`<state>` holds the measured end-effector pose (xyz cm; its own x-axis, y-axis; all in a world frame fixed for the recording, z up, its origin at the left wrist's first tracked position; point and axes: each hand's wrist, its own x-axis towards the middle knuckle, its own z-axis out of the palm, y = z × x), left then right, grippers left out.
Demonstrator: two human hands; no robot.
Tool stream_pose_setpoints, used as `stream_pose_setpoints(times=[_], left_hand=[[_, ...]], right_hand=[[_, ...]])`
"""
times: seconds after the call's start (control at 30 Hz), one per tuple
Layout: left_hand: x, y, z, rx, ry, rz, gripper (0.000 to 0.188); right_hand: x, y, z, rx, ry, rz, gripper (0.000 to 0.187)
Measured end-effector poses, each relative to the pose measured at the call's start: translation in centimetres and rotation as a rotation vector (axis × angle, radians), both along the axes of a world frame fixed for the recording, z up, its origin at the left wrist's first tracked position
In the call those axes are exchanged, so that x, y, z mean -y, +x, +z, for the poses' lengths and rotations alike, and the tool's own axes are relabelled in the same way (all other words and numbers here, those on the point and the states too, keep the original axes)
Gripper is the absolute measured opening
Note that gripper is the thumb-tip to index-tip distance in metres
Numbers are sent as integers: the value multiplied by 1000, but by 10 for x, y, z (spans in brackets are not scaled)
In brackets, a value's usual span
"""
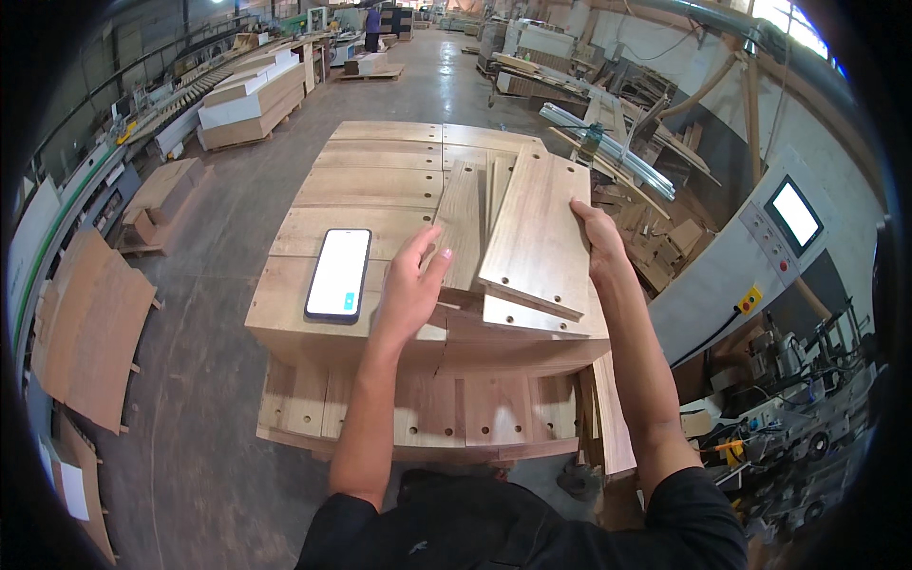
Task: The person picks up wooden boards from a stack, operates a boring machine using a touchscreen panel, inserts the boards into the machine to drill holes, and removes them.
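Observation:
My right hand grips the right edge of a light wooden board, its thumb on the top face and the other fingers largely hidden. The board lies askew over another board, and holes show near its ends. My left hand is open, fingers apart, beside a narrower tilted wooden board. I cannot tell whether it touches that board. All of these rest on a stack of wooden boards with drilled holes. A phone with a lit white screen lies on the stack, left of my left hand.
Below the near edge is a lower layer of drilled boards. A machine control panel with a screen stands at the right, with machinery below it. Stacked panels stand at the far left; metal profiles lie beyond the stack.

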<state>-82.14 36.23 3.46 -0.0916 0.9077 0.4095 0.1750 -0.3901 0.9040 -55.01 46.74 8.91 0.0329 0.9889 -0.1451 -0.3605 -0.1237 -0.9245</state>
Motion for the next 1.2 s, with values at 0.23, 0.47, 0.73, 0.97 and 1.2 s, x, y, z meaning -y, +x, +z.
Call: stream_pose_setpoints(times=[0.23, 0.47, 0.73, 0.97, 1.2], left_hand=[[-3, 2, -15, 249, -95, -191, 60], [-3, 1, -7, 226, -131, -259, 81], [4, 22, -15, 209, -87, -263, 91], [7, 21, -9, 87, 38, -270, 96], [33, 20, 2, -268, 118, -81, 107]], right_hand=[[-31, -19, -19, 147, 3, 44, 41], [-11, -29, -26, -45, 45, 255, 64], [17, -43, -32, 84, 25, 142, 89], [34, -35, -19, 274, 255, 131, 68], [45, -7, -17, 113, 98, 234, 46]])
